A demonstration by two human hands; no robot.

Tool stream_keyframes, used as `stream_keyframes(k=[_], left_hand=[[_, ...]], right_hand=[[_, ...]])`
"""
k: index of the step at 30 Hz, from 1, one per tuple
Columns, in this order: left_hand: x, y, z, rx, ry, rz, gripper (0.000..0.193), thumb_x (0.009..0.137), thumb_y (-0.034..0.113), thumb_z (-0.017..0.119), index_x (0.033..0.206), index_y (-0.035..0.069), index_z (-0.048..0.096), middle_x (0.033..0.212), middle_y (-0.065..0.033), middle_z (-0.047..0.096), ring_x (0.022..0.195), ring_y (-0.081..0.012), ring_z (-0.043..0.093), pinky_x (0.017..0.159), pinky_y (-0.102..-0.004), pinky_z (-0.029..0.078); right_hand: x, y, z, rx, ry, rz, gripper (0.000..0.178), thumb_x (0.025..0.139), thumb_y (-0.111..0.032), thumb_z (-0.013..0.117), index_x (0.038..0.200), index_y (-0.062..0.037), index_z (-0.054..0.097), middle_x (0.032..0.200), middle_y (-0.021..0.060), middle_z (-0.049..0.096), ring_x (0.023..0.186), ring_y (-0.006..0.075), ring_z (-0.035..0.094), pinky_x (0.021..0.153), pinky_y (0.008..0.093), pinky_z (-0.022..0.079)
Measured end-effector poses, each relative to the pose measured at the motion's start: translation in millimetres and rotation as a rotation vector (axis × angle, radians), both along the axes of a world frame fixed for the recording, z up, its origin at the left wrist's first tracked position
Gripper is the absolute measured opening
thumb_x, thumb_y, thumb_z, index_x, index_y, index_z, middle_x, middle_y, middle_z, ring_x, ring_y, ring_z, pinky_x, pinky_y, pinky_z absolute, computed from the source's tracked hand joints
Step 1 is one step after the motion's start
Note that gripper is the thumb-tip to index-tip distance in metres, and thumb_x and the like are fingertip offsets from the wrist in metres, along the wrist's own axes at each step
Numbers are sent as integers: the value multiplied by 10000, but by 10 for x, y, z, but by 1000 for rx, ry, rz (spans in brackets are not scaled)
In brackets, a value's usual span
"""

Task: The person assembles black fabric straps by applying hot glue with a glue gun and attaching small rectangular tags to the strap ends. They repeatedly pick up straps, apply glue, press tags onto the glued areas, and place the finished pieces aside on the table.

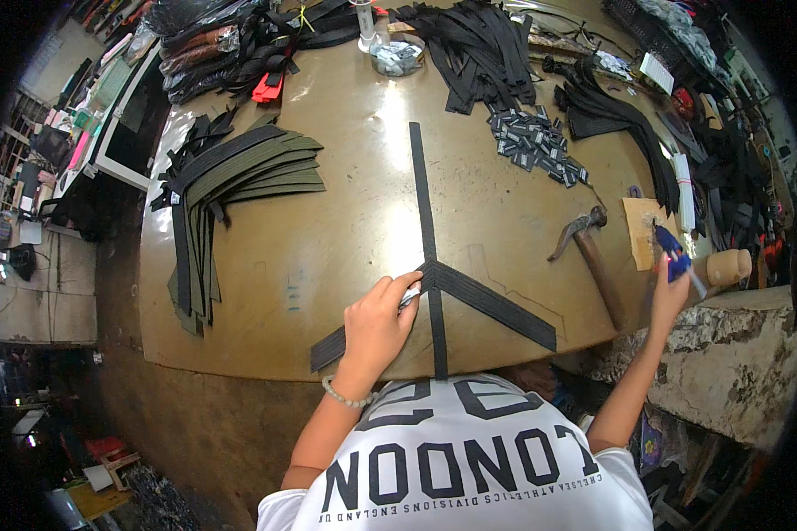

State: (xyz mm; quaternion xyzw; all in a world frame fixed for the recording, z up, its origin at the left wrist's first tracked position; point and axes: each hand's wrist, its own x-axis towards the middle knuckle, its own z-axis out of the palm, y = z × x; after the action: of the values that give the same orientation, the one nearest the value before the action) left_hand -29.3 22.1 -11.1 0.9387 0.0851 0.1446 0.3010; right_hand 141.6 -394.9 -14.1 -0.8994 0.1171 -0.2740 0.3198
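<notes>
Black webbing straps (496, 305) lie on the table in front of me. Two ribbed bands slope down to either side from a point, and a narrow strap runs lengthwise through it. At that joint is my left hand (379, 320), fingers closed on a small grey-and-white piece (409, 296), perhaps a label. Off to the right, my right hand (669, 296) grips a blue tool (673, 255), its exact kind unclear. The tool's far end meets a tan card (642, 234). A hammer (589, 257) with a wooden handle lies between the straps and that card.
Olive and black strap pieces (257, 168) are stacked on the left. Small dark labels (536, 146) lie in a heap toward the far right, near bundles of black straps (469, 49). A bowl of small pieces (397, 57) stands at the back. A tan roll (729, 265) sits right of my hand.
</notes>
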Motion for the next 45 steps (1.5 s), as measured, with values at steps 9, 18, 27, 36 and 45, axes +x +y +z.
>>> stream_keyframes(k=[9,18,27,36,45], left_hand=[[8,-4,-47,-38,-66,25,156,862,155,698,1018,143,704,791,-89,654,662,-281,645,565,-367,497],[-15,21,-70,-66,-35,5,161,864,153,680,1024,150,696,791,-89,647,677,-288,642,579,-375,496],[-21,11,-52,-48,-28,21,174,858,152,681,1033,152,692,763,-90,616,665,-298,632,568,-390,490],[-53,15,-107,-34,-64,-7,206,853,143,688,1059,153,693,756,-96,589,657,-305,615,569,-384,489],[-1005,770,1766,-600,22,-836,162,860,200,703,924,53,725,769,-24,659,595,-134,564,541,-306,467]], right_hand=[[-414,2036,662,62,376,1011,462,895,-315,708,1196,-33,500,902,187,684,801,301,694,708,383,521],[-331,2264,613,-123,449,1104,479,887,-346,704,1146,-24,461,767,240,673,721,460,657,616,500,513],[-438,2220,603,-152,416,1185,460,881,-349,711,1093,-28,459,708,228,655,659,447,646,560,500,504],[-744,2024,754,-187,607,1244,424,875,-346,722,1091,-30,542,700,205,655,647,426,653,567,444,510],[90,357,386,-36,-29,18,487,979,-443,567,1169,6,554,955,181,681,907,338,657,807,433,489]])
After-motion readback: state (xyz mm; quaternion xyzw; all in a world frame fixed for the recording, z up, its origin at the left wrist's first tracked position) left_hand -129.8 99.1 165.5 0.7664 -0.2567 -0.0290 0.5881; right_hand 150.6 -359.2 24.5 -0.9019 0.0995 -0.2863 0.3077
